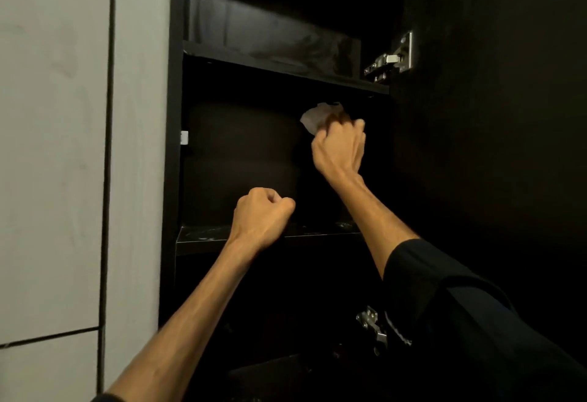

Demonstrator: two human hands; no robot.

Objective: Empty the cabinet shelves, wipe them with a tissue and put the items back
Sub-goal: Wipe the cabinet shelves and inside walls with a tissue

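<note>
A tall black cabinet stands open in front of me. My right hand (338,147) is raised inside the middle compartment and grips a crumpled white tissue (317,117), held just under the upper shelf (286,67) near the back right. My left hand (262,214) is curled into a fist with nothing in it, hovering just above the front edge of the lower shelf (203,238). Both visible shelves look bare; the lower one shows pale dusty marks along its front. The inside is very dark, so the back is hard to see.
The open cabinet door (492,115) hangs at the right on metal hinges (392,60), with a second hinge (371,322) lower down. A pale tiled wall (63,147) fills the left. A small white clip (184,137) sits on the cabinet's left side panel.
</note>
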